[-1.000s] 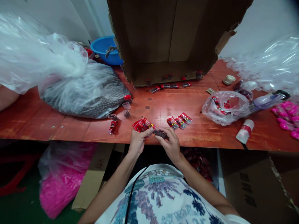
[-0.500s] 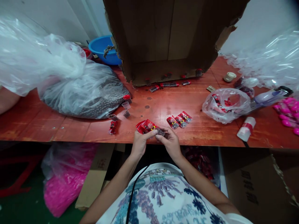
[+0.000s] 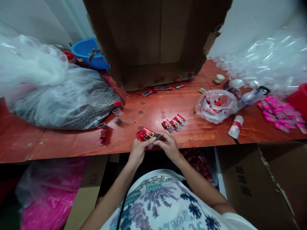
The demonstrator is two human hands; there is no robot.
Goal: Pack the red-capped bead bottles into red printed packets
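Red printed packets (image 3: pixel 145 134), with dark contents showing at one end, are held between both hands just over the table's front edge. My left hand (image 3: pixel 139 149) is closed round their left side, thumb on top. At their right end, my right hand (image 3: pixel 168 144) pinches with thumb and fingertips. Exactly how many packets are held cannot be made out. Just beyond my right hand, 3 similar flat packets (image 3: pixel 177 124) lie overlapping in a row. To the left, a bunched red packet (image 3: pixel 103 136) lies near small clear cups (image 3: pixel 118 111), some with dark contents.
A large clear bag of dark beads (image 3: pixel 59 105) fills the table's left. An open cardboard box (image 3: pixel 155 70) stands at the back, small red-capped containers along its lower edge. Rightward are a plastic bag of red packets (image 3: pixel 216 105), a white roll (image 3: pixel 236 126) and pink pieces (image 3: pixel 280 111).
The camera view has turned rightward, so the table's things sit further left and a red object shows at the far right. Both hands still hold the packets, now tilted slightly differently.
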